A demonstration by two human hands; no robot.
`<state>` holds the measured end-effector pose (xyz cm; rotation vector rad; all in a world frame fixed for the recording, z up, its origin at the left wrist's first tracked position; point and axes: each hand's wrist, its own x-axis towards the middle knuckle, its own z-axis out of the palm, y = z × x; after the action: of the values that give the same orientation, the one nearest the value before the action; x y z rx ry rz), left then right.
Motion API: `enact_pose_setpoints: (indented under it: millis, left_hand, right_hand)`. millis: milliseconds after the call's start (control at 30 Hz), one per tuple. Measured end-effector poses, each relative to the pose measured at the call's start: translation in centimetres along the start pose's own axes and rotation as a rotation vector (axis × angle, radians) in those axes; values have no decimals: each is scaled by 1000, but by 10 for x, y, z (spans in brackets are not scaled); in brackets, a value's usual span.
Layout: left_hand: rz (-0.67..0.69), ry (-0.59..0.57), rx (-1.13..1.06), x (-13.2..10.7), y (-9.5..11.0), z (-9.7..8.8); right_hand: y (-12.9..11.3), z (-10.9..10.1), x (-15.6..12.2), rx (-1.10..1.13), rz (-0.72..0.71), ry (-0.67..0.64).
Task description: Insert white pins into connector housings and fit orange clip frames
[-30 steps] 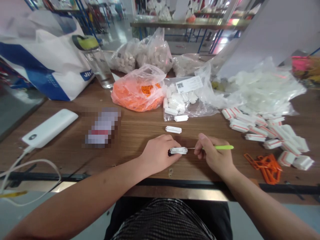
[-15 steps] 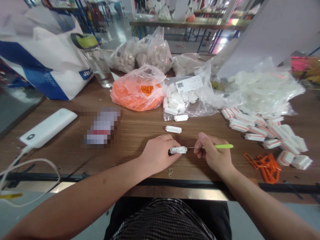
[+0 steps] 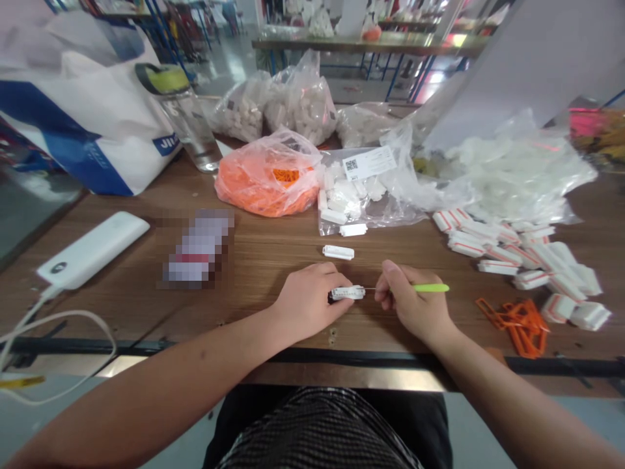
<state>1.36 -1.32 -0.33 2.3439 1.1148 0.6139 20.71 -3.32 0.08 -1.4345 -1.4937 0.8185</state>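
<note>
My left hand (image 3: 310,301) is closed around one end of a small white plastic connector housing (image 3: 348,293) at the front of the table. A dark bit shows at its left end, under the fingers. In a pinch, my right hand (image 3: 413,301) holds a thin metal pick with a green handle (image 3: 430,288). The pick's tip reaches the right end of the housing; whether it is inside I cannot tell. Just beyond my hands lies another white housing (image 3: 338,252), with a further white piece (image 3: 353,230) behind it.
Orange frames (image 3: 520,326) and several white blocks with orange stripes (image 3: 537,257) lie to the right. An orange-filled bag (image 3: 268,179) and a clear bag of white parts (image 3: 342,195) stand behind. A white power bank (image 3: 95,251), bottle (image 3: 193,127) and blurred-out object (image 3: 198,247) are leftward.
My right hand has shifted slightly left, bringing the pick nearer to the housing. My left hand and the housing stay in place.
</note>
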Motion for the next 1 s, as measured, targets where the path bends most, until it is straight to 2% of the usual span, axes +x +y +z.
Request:
enact_pose_setpoints:
  millis: [233,500,1000]
  left_hand:
    - [4,4,1,0,-1,1]
    - [-15,1,2,0,0,0]
    - [-27,-7,6,1,1,-1]
  right_hand:
    - [-9,0,1,-127,-124,-57]
    - [4,-4,-3,80,11,15]
    - [-1,-2,-1,24,-27,-9]
